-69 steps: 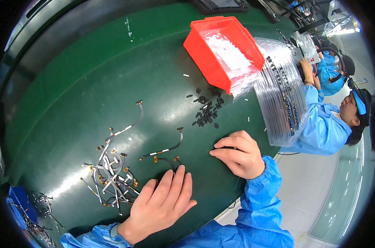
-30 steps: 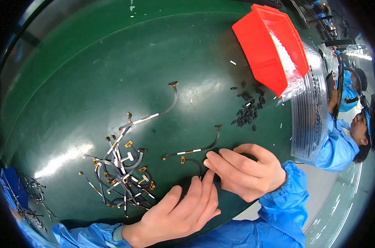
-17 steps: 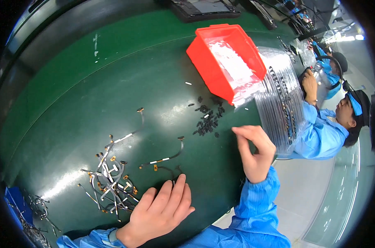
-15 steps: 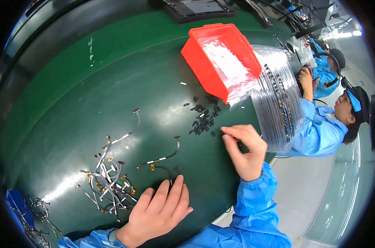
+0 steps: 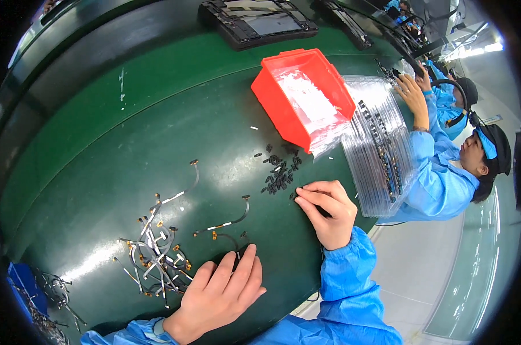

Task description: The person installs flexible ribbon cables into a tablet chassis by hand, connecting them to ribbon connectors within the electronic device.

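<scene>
My left hand (image 5: 217,296) lies palm down with its fingers stretched out, over a short dark flat cable (image 5: 228,234) with a gold connector end. Part of that cable is hidden under the fingers. My right hand (image 5: 329,214) is closed in a pinch, thumb and fingertips at a small black piece (image 5: 292,196) beside a loose pile of similar black pieces (image 5: 279,177). Just beyond the left hand, a flat cable with a white band (image 5: 226,223) lies by itself. A tangle of such cables (image 5: 154,256) sits to the left.
A red bin (image 5: 280,112) with clear plastic bags inside stands beyond the black pieces. Clear plastic trays (image 5: 372,149) holding rows of small parts are to its right. A black device (image 5: 257,23) rests at the back. Co-workers in blue sit at the right; a blue box (image 5: 26,290) is lower left.
My right hand has moved slightly left and down to the small black piece, its fingertips closing at it. The left hand stays put. A co-worker's hand has reached toward the far parts.
</scene>
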Demonstrator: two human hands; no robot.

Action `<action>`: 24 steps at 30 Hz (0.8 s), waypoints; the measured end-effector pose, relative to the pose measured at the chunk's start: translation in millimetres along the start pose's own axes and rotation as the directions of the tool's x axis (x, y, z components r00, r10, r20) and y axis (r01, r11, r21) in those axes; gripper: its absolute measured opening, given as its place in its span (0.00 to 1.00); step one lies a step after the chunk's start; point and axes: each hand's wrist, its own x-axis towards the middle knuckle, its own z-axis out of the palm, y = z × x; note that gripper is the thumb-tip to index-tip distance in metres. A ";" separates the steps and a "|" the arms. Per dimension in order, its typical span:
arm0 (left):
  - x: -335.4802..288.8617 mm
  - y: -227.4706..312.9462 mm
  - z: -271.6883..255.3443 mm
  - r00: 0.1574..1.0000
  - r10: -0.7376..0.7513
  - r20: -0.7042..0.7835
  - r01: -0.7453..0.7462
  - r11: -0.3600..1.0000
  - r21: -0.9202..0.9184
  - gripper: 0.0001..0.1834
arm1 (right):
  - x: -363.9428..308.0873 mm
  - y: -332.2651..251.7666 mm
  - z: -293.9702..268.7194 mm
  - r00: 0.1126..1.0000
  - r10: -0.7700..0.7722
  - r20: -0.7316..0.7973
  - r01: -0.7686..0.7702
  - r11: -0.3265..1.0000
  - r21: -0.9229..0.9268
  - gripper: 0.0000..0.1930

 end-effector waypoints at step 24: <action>-6.2 -1.6 -5.8 0.992 -0.124 -0.014 0.125 0.986 0.109 0.26 | 54.5 -59.5 29.7 0.638 -0.681 0.359 0.601 0.732 0.321 0.13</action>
